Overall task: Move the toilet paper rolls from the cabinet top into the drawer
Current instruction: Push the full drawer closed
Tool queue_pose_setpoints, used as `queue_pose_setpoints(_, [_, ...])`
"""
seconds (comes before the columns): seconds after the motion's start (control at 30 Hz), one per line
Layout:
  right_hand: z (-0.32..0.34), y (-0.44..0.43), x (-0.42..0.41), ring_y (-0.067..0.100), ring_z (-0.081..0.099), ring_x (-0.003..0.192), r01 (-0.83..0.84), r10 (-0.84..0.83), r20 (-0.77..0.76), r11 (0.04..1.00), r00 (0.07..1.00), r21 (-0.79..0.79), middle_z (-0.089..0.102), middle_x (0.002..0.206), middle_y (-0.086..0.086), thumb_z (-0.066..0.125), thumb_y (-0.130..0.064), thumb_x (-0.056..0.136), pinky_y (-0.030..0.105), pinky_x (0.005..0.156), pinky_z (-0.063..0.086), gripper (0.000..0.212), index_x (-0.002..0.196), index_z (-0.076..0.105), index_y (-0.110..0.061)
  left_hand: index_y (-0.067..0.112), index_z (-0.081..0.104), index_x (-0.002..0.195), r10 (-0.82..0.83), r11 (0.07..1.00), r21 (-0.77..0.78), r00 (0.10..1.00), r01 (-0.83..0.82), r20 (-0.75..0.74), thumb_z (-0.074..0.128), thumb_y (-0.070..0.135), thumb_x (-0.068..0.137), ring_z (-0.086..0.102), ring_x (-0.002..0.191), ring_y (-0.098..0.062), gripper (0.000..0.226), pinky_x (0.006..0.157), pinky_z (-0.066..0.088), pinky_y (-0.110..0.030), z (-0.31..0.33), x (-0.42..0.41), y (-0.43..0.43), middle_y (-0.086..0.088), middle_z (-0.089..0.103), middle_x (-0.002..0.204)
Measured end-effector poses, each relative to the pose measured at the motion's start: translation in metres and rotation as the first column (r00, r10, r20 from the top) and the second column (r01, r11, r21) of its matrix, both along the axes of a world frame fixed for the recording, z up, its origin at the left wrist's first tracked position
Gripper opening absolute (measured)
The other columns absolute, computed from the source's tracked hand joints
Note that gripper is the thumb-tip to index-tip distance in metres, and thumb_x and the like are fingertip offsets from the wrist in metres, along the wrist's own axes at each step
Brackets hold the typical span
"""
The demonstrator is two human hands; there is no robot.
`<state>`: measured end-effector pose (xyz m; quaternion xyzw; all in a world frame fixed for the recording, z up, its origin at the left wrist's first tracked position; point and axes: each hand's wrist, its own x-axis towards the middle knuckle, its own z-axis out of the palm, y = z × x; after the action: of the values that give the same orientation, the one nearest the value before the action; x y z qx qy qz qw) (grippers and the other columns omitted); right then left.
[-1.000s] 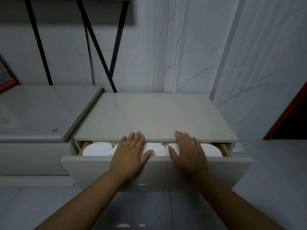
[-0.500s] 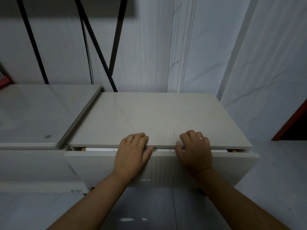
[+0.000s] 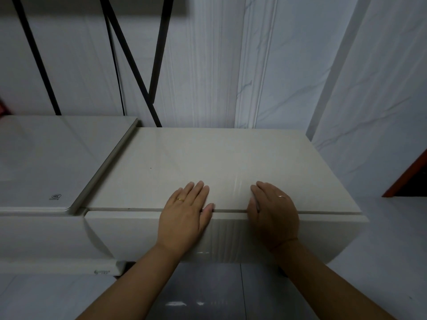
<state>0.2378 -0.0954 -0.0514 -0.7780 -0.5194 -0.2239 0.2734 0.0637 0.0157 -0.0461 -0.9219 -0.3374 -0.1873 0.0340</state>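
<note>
Pressing your left hand (image 3: 184, 215) and right hand (image 3: 273, 214) flat and empty against the drawer (image 3: 129, 232), you risk pinching the thumbs lying at its seam below your fingertips.

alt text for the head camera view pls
A person's left hand and right hand lie flat over the front edge of a closed pale drawer, fingers reaching onto the cabinet top.

Cabinet top (image 3: 215, 158) under left hand (image 3: 183, 219), right hand (image 3: 276, 215)
</note>
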Motion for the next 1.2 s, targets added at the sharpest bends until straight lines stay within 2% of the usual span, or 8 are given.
queue_pose_setpoints(0.7, [-0.002, 0.005, 0.003, 0.028, 0.070, 0.085, 0.033, -0.036, 0.050, 0.997, 0.998, 0.064, 0.073, 0.095, 0.015, 0.045, -0.023, 0.081, 0.037, 0.075, 0.053, 0.035, 0.090, 0.073, -0.004, 0.013, 0.068, 0.116, -0.030, 0.998, 0.052, 0.997, 0.027, 0.065, 0.034, 0.041, 0.093, 0.063, 0.113, -0.024, 0.050, 0.095, 0.048, -0.036, -0.002, 0.003, 0.005, -0.005, 0.068, 0.121])
queue_pose_setpoints(0.83, [0.000, 0.003, 0.002, 0.028, 0.070, 0.084, 0.044, -0.045, 0.030, 0.999, 0.999, 0.024, 0.073, 0.094, 0.015, 0.044, -0.023, 0.082, 0.037, 0.075, 0.054, 0.035, 0.090, 0.073, -0.005, 0.014, 0.069, 0.115, -0.030, 0.998, 0.058, 0.997, 0.026, 0.069, 0.035, 0.042, 0.093, 0.063, 0.112, -0.024, 0.049, 0.093, 0.049, -0.035, -0.001, 0.003, 0.005, -0.004, 0.068, 0.120])
queue_pose_setpoints(0.97, [0.009, 0.000, -0.001, 0.029, 0.064, 0.080, 0.058, -0.059, -0.001, 0.992, 0.998, -0.115, 0.069, 0.091, 0.011, 0.039, -0.026, 0.082, 0.036, 0.070, 0.050, 0.035, 0.088, 0.068, -0.008, 0.017, 0.064, 0.122, -0.027, 0.999, 0.019, 0.999, 0.026, 0.031, 0.031, 0.046, 0.095, 0.058, 0.118, -0.021, 0.052, 0.097, 0.045, -0.034, 0.001, 0.002, 0.005, -0.001, 0.064, 0.126])
queue_pose_setpoints(1.07, [0.014, -0.001, -0.002, 0.028, 0.063, 0.089, 0.050, -0.062, -0.057, 0.981, 0.996, -0.190, 0.067, 0.100, 0.011, 0.034, -0.033, 0.085, 0.039, 0.080, 0.049, 0.042, 0.097, 0.065, -0.009, 0.017, 0.059, 0.128, -0.038, 0.999, -0.005, 0.999, 0.038, 0.032, 0.029, 0.048, 0.096, 0.054, 0.124, -0.020, 0.053, 0.102, 0.041, -0.036, 0.002, 0.000, 0.005, -0.001, 0.060, 0.132])
queue_pose_setpoints(1.13, [0.013, -0.002, -0.001, 0.027, 0.059, 0.106, 0.045, -0.067, -0.077, 0.964, 0.995, -0.263, 0.063, 0.116, 0.011, 0.033, -0.038, 0.088, 0.041, 0.093, 0.044, 0.046, 0.111, 0.062, -0.010, 0.018, 0.055, 0.132, -0.051, 0.999, -0.008, 0.998, 0.051, 0.027, 0.030, 0.049, 0.096, 0.050, 0.128, -0.021, 0.054, 0.107, 0.036, -0.038, 0.000, -0.002, 0.004, -0.001, 0.057, 0.136])
queue_pose_setpoints(1.2, [0.011, -0.004, 0.002, 0.023, 0.049, 0.123, 0.039, -0.073, -0.086, 0.938, 0.994, -0.344, 0.054, 0.133, 0.008, 0.031, -0.043, 0.091, 0.039, 0.106, 0.034, 0.051, 0.126, 0.053, -0.013, 0.019, 0.048, 0.139, -0.060, 0.997, -0.039, 0.998, 0.061, 0.013, 0.026, 0.052, 0.096, 0.042, 0.135, -0.019, 0.058, 0.113, 0.025, -0.037, -0.001, -0.003, 0.005, 0.000, 0.049, 0.144])
